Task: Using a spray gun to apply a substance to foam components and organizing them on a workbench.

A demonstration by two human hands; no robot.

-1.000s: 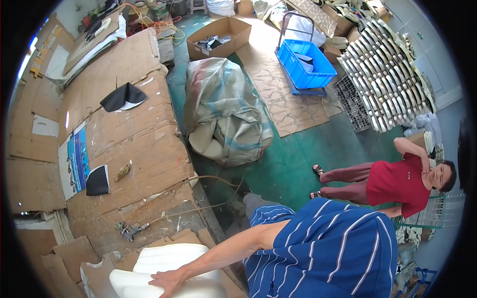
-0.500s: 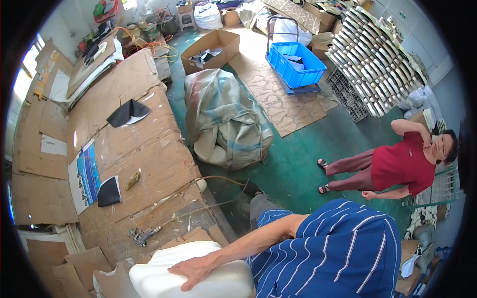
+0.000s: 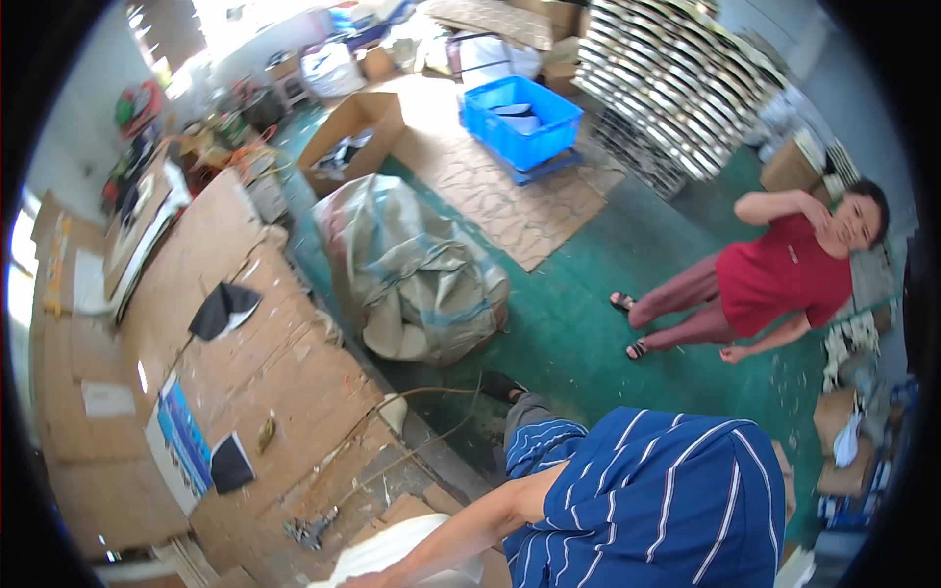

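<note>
My left hand (image 3: 371, 580) reaches down to a white, smooth, rounded piece like moulded foam (image 3: 397, 541) at the lower edge of the head view. The picture's edge cuts off the hand, so its fingers are hidden. My right hand is out of sight; a bit of skin (image 3: 785, 480) shows beside my striped shirt. Near the white piece lies a metal spray gun (image 3: 312, 531) on the cardboard-covered bench (image 3: 304, 392). Farther along are two black-and-white flat pieces, one folded (image 3: 225, 312) and one squarish (image 3: 231, 464), with a small yellowish-brown lump (image 3: 267, 434) near the latter.
A hose (image 3: 431, 392) loops off the bench's side. Beyond stand a large woven sack (image 3: 412, 284), an open cardboard box (image 3: 377, 127) and a blue crate (image 3: 544, 142) on a trolley. A person in red (image 3: 784, 279) stands at the right. Pale curved pieces form a tall stack (image 3: 676, 83).
The view has tilted and shifted, so the white piece and my left hand sit lower, mostly cut off. The left hand was lying with spread fingers on the white piece before.
</note>
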